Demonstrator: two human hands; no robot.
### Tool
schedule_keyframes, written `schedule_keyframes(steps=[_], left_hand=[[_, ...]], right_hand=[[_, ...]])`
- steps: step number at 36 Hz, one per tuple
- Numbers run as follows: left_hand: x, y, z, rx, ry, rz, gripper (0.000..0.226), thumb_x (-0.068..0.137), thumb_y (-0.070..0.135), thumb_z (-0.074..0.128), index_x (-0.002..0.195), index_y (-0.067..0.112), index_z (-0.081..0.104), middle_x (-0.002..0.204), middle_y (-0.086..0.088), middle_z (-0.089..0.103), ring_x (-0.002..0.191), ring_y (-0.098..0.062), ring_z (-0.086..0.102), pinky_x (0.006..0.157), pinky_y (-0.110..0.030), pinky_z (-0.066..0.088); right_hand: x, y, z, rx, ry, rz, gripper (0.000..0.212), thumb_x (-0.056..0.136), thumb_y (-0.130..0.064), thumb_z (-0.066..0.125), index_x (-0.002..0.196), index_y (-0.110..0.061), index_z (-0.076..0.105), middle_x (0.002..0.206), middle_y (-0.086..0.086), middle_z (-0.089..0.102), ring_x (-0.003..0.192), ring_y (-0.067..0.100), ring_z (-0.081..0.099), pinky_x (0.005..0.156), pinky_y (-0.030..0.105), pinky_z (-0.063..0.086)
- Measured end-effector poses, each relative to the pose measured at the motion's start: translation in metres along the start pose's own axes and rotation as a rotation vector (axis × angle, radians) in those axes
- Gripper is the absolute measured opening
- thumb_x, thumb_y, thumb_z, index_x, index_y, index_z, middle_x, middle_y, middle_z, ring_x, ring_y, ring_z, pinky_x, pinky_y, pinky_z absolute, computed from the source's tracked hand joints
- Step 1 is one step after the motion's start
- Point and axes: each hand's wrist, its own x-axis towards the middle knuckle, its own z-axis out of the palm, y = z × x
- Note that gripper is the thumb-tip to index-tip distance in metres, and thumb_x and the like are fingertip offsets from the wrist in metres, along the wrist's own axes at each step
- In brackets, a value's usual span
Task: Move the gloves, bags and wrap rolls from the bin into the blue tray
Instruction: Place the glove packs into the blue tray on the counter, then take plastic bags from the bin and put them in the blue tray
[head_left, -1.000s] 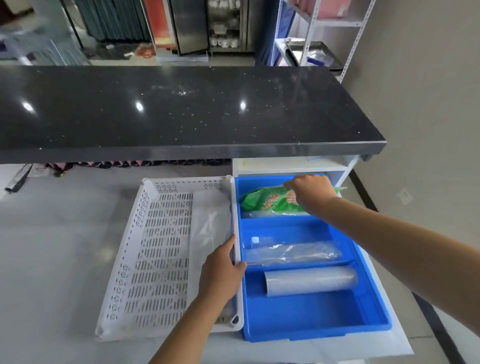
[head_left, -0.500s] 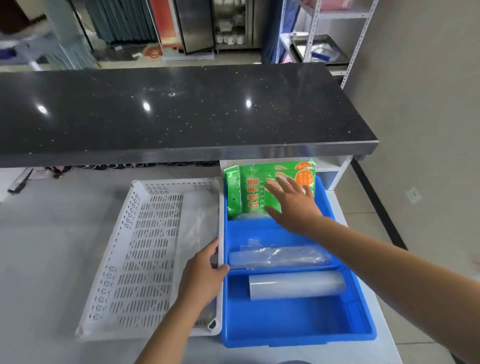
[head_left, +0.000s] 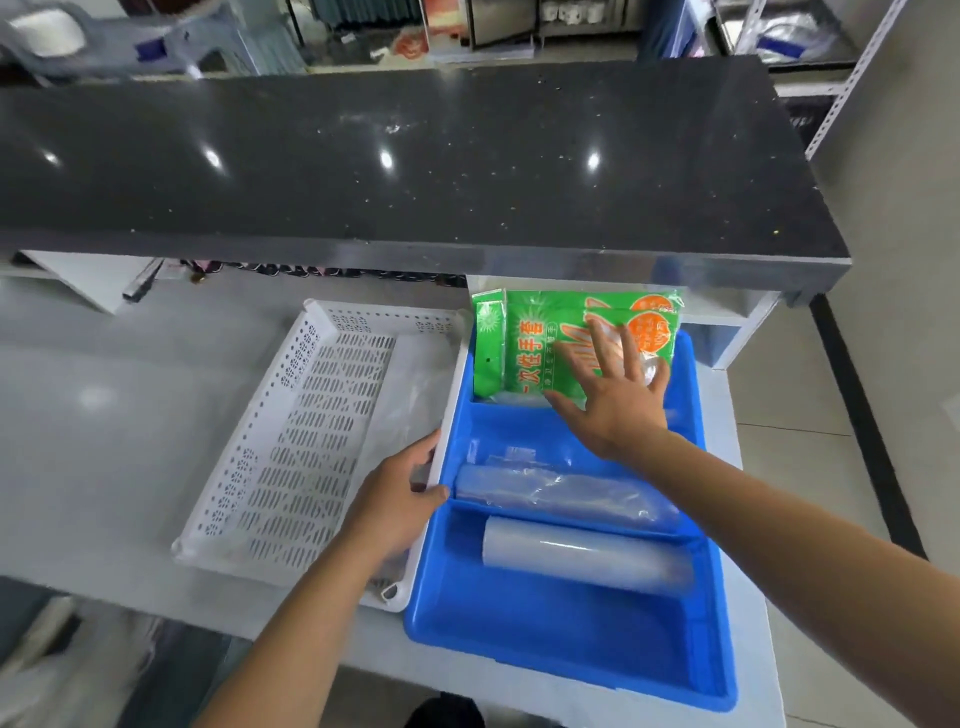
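Blue tray (head_left: 566, 623): landmark, on the pale table top below the black counter (head_left: 395, 161); split by ridges into a far, a middle and a near compartment.
Glove packets (head_left: 524, 343): green, in the far compartment of the blue tray, propped up against its far wall, tops rising above the rim; at least two overlapping.
Bag bundle (head_left: 561, 491): clear crumpled plastic, lying crosswise in the middle compartment of the blue tray.
Wrap roll (head_left: 582, 553): pale and translucent, lying crosswise in the near compartment of the blue tray, just behind the ridge.
White bin (head_left: 306, 431): perforated, touching the left wall of the blue tray; a clear plastic sheet (head_left: 410, 395) along the side nearest the tray — otherwise bare slats.
Right hand (head_left: 608, 395): over the far compartment of the blue tray, fingers spread flat against the front of the glove packets, gripping nothing.
Left hand (head_left: 395, 499): at the left edge of the blue tray, curled around the white bin's adjoining rim — thumb on top of that rim.
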Motion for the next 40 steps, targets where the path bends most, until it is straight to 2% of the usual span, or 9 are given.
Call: schedule_keyframes(steps=[2, 4, 6, 10, 17, 21, 28, 32, 40], left_hand=[[0.000, -0.002, 0.000, 0.012, 0.004, 0.006, 0.075, 0.090, 0.011, 0.067, 0.133, 0.065, 0.037, 0.100, 0.050, 0.057, 0.088, 0.011, 0.066, 0.074, -0.012, 0.052], [0.000, -0.001, 0.000, 0.015, 0.008, 0.004, 0.077, 0.091, 0.013, 0.067, 0.125, 0.073, 0.034, 0.096, 0.050, 0.055, 0.088, 0.010, 0.067, 0.073, -0.014, 0.052], [-0.003, 0.002, 0.000, 0.018, 0.013, 0.021, 0.075, 0.091, 0.015, 0.066, 0.136, 0.067, 0.034, 0.113, 0.037, 0.056, 0.093, 0.003, 0.067, 0.084, -0.026, 0.055], [-0.014, 0.009, -0.008, 0.067, 0.002, 0.081, 0.065, 0.094, 0.024, 0.064, 0.148, 0.046, 0.035, 0.143, 0.013, 0.055, 0.112, -0.002, 0.061, 0.096, -0.030, 0.050], [-0.076, -0.003, -0.063, 0.161, 0.111, 0.202, 0.069, 0.091, 0.048, 0.063, 0.152, 0.040, 0.031, 0.159, 0.012, 0.033, 0.144, -0.010, 0.035, 0.115, -0.032, 0.032], [-0.151, -0.055, -0.098, 0.133, 0.325, 0.222, 0.079, 0.088, 0.057, 0.061, 0.154, 0.042, 0.021, 0.165, 0.007, 0.018, 0.151, -0.012, 0.018, 0.122, -0.040, 0.021], [-0.288, -0.207, -0.131, 0.086, 0.565, -0.039, 0.084, 0.082, 0.066, 0.052, 0.155, 0.035, 0.023, 0.165, 0.003, 0.019, 0.151, -0.018, 0.015, 0.122, -0.042, 0.015], [-0.343, -0.295, -0.137, 0.037, 0.570, -0.267, 0.086, 0.085, 0.065, 0.059, 0.156, 0.033, 0.022, 0.166, 0.004, 0.016, 0.153, -0.018, 0.011, 0.123, -0.038, 0.010], [-0.411, -0.389, -0.149, -0.107, 0.564, -0.442, 0.082, 0.088, 0.063, 0.056, 0.156, 0.037, 0.018, 0.166, 0.008, 0.016, 0.152, -0.014, 0.014, 0.121, -0.044, 0.022]], right_hand=[[-0.001, 0.004, 0.000, 0.017, 0.018, -0.011, 0.071, 0.088, -0.077, 0.018, 0.153, -0.049, 0.008, 0.164, -0.011, -0.019, 0.149, 0.024, -0.024, 0.110, 0.075, -0.001], [-0.004, 0.005, -0.003, 0.031, 0.023, -0.018, 0.070, 0.089, -0.075, 0.022, 0.153, -0.047, 0.014, 0.165, -0.010, -0.013, 0.150, 0.024, -0.020, 0.110, 0.075, 0.000], [-0.010, 0.002, -0.009, 0.049, 0.022, -0.035, 0.070, 0.089, -0.074, 0.024, 0.152, -0.046, 0.017, 0.166, -0.007, -0.007, 0.151, 0.027, -0.015, 0.111, 0.072, 0.001], [-0.032, -0.022, -0.028, 0.104, -0.017, -0.100, 0.070, 0.091, -0.070, 0.031, 0.154, -0.040, 0.021, 0.166, -0.002, 0.008, 0.152, 0.031, 0.003, 0.117, 0.060, 0.010], [-0.099, -0.123, -0.068, 0.327, -0.113, -0.271, 0.059, 0.092, -0.054, 0.053, 0.146, -0.031, 0.044, 0.159, 0.004, 0.033, 0.146, 0.026, 0.028, 0.117, 0.045, 0.026], [-0.150, -0.203, -0.072, 0.564, -0.041, -0.437, 0.053, 0.091, -0.045, 0.059, 0.142, -0.031, 0.050, 0.156, -0.005, 0.036, 0.143, 0.009, 0.033, 0.112, 0.015, 0.023], [-0.233, -0.355, -0.019, 0.694, -0.076, -0.586, 0.054, 0.092, -0.050, 0.058, 0.143, -0.034, 0.048, 0.153, -0.012, 0.039, 0.143, 0.001, 0.029, 0.115, 0.012, 0.019], [-0.269, -0.424, 0.034, 0.565, -0.281, -0.622, 0.059, 0.091, -0.056, 0.055, 0.145, -0.036, 0.042, 0.157, -0.010, 0.033, 0.145, 0.009, 0.026, 0.119, 0.029, 0.021], [-0.297, -0.516, 0.077, 0.365, -0.508, -0.722, 0.053, 0.090, -0.044, 0.063, 0.140, -0.031, 0.051, 0.136, -0.023, 0.041, 0.135, 0.008, 0.040, 0.110, 0.021, 0.024]])
